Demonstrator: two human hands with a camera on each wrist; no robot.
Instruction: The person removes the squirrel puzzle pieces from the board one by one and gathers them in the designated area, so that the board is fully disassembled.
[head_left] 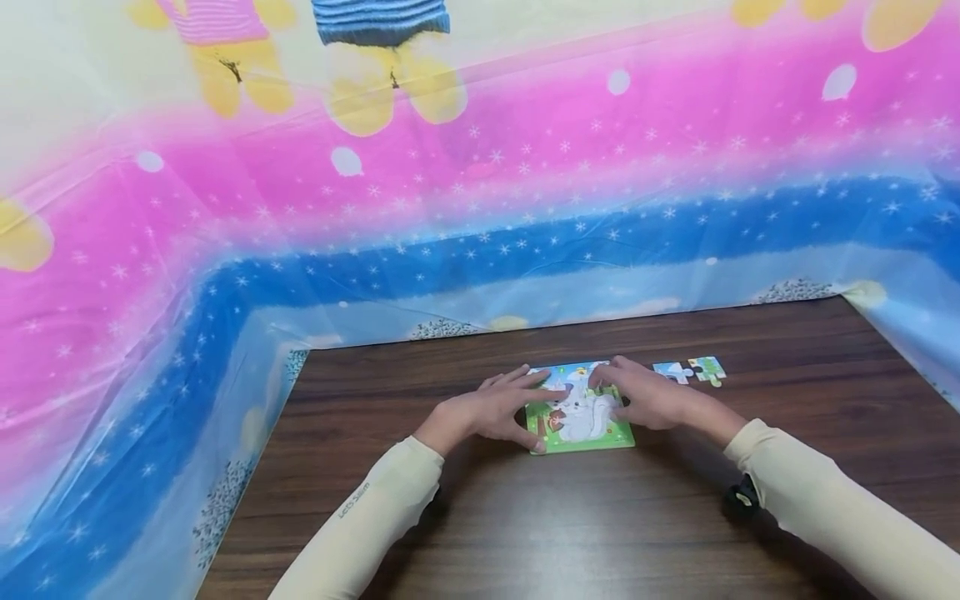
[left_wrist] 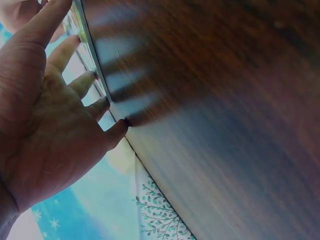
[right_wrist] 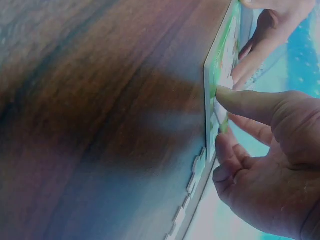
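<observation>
A jigsaw puzzle [head_left: 585,421] with a white squirrel-like animal on a green and blue ground lies flat in its tray on the table. My left hand [head_left: 498,408] spreads over its left side, thumb at the lower left corner, fingers along the upper left. At the right side, my right hand [head_left: 648,396] bends its thumb and fingers over the picture. In the right wrist view, that hand [right_wrist: 272,145] pinches a small puzzle piece [right_wrist: 223,126] with green on it, tilted against the puzzle; fingers hide most of it.
Two loose puzzle pieces, one bluish-white [head_left: 670,372] and one green [head_left: 707,368], lie right of the puzzle, touching or nearly so. The dark wooden table [head_left: 525,517] meets a pink and blue printed cloth [head_left: 480,208] at its back and sides.
</observation>
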